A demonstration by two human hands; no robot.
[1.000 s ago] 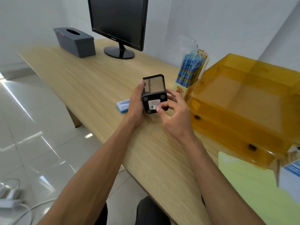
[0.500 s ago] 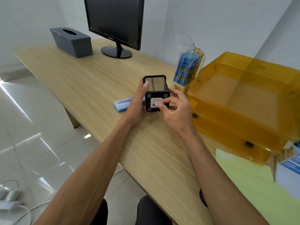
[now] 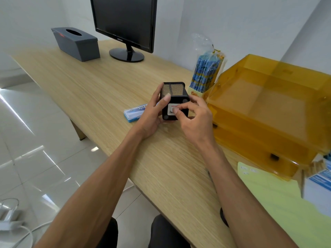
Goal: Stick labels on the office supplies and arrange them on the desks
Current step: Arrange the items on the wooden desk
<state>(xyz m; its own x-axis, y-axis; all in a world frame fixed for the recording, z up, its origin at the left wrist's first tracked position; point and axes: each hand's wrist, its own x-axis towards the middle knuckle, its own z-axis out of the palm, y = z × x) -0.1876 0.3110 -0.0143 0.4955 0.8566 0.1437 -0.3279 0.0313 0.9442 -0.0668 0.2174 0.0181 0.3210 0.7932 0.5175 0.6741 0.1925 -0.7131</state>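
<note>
A black mesh pen holder (image 3: 173, 90) lies tipped on its side just above the wooden desk (image 3: 100, 90), its base turned toward me. My left hand (image 3: 152, 113) grips its left side, thumb on the top edge. A white label (image 3: 172, 107) with red print sits on the base. My right hand (image 3: 195, 120) holds the holder's right side, and its thumb and forefinger press on the label. A blue eraser box (image 3: 133, 113) lies on the desk behind my left hand.
An amber plastic file tray (image 3: 268, 108) stands to the right, a bag of blue pencils (image 3: 206, 74) behind the holder. A monitor (image 3: 125, 24) and grey tissue box (image 3: 75, 43) are at the far end. Yellow paper (image 3: 277, 203) and a white-blue box (image 3: 318, 187) lie near right.
My right fingers slid from the lower edge of the base up onto the middle of the label. The holder stayed in my left hand's grip; the view shifted slightly.
</note>
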